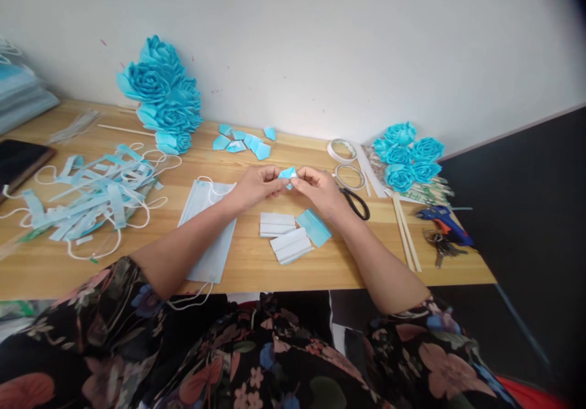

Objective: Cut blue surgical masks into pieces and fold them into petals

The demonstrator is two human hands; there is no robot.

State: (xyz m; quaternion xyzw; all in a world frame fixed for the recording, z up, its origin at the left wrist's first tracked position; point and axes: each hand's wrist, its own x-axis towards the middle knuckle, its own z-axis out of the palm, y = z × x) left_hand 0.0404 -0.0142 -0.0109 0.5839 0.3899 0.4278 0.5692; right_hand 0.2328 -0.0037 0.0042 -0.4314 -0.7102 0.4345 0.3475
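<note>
Between my two hands is a small folded piece of blue mask fabric [287, 174], with a white patch showing at its right side. My left hand [262, 186] pinches its left edge, and my right hand [315, 186] pinches the right one. Just below lie cut mask rectangles: two whitish pieces [292, 246] and one blue piece [314, 227]. Beyond my hands sits a loose group of folded blue petals [245, 141]. A whole face mask [213, 238] lies partly under my left forearm. Black scissor handles [356, 204] show beside my right wrist.
Mask strips and ear loops [98, 198] are heaped at left, near a phone [21, 162]. Blue fabric roses [162, 94] stand by the wall; more roses [403, 155] lie right. Tape rolls [342, 150], wooden sticks [405, 232], a glue gun [444, 223] and keys [442, 249] are rightward.
</note>
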